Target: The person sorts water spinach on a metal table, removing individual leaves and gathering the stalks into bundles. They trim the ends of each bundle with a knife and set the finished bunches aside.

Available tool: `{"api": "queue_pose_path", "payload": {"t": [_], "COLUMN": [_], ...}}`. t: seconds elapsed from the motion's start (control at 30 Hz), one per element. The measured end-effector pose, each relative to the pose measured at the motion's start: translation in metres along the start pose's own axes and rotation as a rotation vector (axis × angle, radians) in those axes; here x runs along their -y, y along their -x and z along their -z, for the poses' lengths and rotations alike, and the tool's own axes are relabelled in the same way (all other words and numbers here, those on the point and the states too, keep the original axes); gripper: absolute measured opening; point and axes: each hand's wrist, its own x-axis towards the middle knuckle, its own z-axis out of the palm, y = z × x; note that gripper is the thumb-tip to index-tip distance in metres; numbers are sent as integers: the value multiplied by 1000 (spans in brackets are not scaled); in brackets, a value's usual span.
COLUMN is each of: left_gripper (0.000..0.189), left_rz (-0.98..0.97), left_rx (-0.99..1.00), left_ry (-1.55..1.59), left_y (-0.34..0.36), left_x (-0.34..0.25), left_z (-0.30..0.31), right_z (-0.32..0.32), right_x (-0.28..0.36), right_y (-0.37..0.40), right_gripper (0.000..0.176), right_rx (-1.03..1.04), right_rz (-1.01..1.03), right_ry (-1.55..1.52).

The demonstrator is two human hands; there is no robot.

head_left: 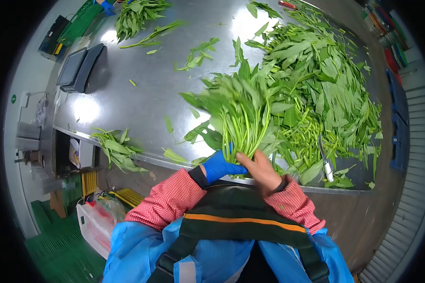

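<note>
A bunch of water spinach [244, 120] stands upright between my hands at the front edge of the metal table, leaves pointing away from me. My left hand [220, 167], in a blue glove, is closed round the lower stems. Bare, my right hand [262, 170] grips the same stem ends from the other side, its thumb over them; some of its fingers are hidden. To the right lies a large heap of water spinach [330, 85], partly behind the bunch. A knife with a white handle [328, 170] rests at the heap's near edge.
On the table [141, 108], a dark tablet-like device [80, 68] stands at the left. Loose sprigs [117, 150] hang over the front edge. Another person's blue-gloved hand [107, 7] is at the far left, beside a second bunch [138, 18]. A white crate [93, 226] sits below left.
</note>
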Motion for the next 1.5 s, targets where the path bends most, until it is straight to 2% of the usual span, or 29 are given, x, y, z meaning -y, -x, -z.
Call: {"api": "queue_pose_path", "payload": {"t": [0.03,0.07,0.1,0.17,0.2,0.3,0.33,0.43,0.47,0.57,0.6,0.7,0.73,0.83,0.87,1.0,1.1,1.2,1.3,1.33,1.43,1.47,1.5], "left_gripper": [65,61,59,57,54,53,53,54,54,55,56,57,51,44,39,38,37,36,37,36,31,25,22], "left_rz": [-50,-45,40,207,246,268,287,314,258,248,324,362,338,395,378,201,59,-39,242,276,351,278,263], "left_rx": [-10,-7,0,7,-92,-30,-44,-27,-78,1,12,-50,0,-29,-49,-108,-196,-219,-270,-337,-272,-272,-337], "left_ry": [-43,79,311,780,729,608,512,330,286,603,651,514,425,20,63,96,204,228,460,433,309,380,314], "left_y": [1,6,9,15,21,22,17,15,16,21,28,29,24,9,9,13,32,51,51,48,42,44,47], "left_x": [-3,2,2,4,7,17,20,15,25,11,11,13,10,6,13,22,5,-11,-1,1,19,24,28], "left_z": [-3,3,8,17,18,23,23,23,26,27,35,34,29,18,18,20,16,19,20,17,30,28,30], "right_z": [-5,2,14,22,20,14,10,0,-1,15,21,22,15,-4,-8,1,0,-13,-36,-44,-52,-50,-49], "right_x": [8,9,17,-12,-14,-6,-1,4,5,-10,-12,-14,-13,1,-4,-13,8,10,-7,-10,-14,-14,-13], "right_y": [-1,0,1,-1,-1,7,7,5,6,3,2,4,5,7,7,7,13,11,6,7,9,9,9], "right_gripper": [35,38,35,29,25,26,26,24,22,18,18,19,22,23,23,19,17,14,13,14,13,12,11], "right_rx": [-59,-10,11,34,51,25,81,188,159,81,82,116,131,144,152,153,44,81,148,163,142,128,112], "right_rz": [47,-16,-212,-408,-407,-548,-527,-405,-398,-353,-350,-562,-541,-479,-472,-448,-208,-178,-235,-245,-266,-275,-285], "right_ry": [-86,-138,-150,-602,-814,-986,-933,-362,-370,-355,-486,-732,-759,-540,-541,-401,-459,-524,-460,-436,-445,-487,-530]}}
